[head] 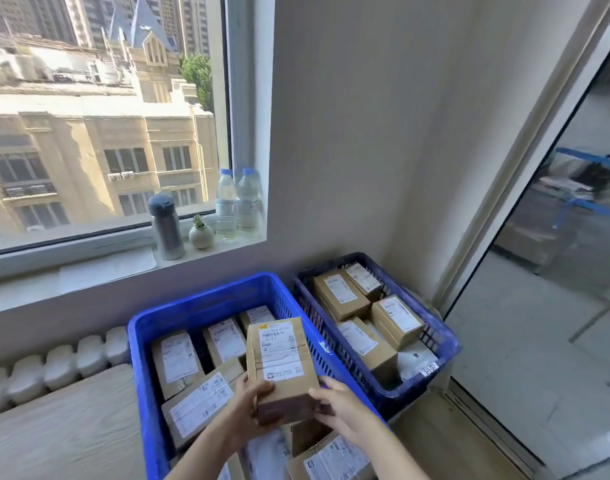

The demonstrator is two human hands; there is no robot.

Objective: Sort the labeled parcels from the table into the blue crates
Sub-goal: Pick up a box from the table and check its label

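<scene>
- Step in hand, my read: mid-sort. One parcel (pixel 278 362) is lifted, label up toward the cam, prob. being read before the drop.
- left hand (pixel 249 401) clamped on the parcel's near-left corner, thumb over the top edge.
- right hand (pixel 338 405) clamped on the near-right corner, fingers curled round the end. Both carry it, neither is free.
- Parcel location: in the air above the right half of the near crate (pixel 140 368). Not touching the boxes below, as far as I can tell.
- near crate: bright blue, holds several brown boxes (pixel 179 358), labels mostly up, some tilted.
- More boxes at the bottom edge of view under the forearms; can't tell what they sit on.
- far crate (pixel 442 344): darker blue, just beside the near crate on its right, in the room corner. Holds brown boxes + a white poly bag (pixel 416 362).
- Progress: both crates well filled, so prob. past halfway. Desk not identifiable in view, remaining count unknown.
- Next move needs a dest. decision from the label (text too small to read here).
- Then lower the parcel onto the boxes already there, flat, label up, and let go w/ both hands.
- Risk: tilted stack underneath, so the parcel may slide.
</scene>
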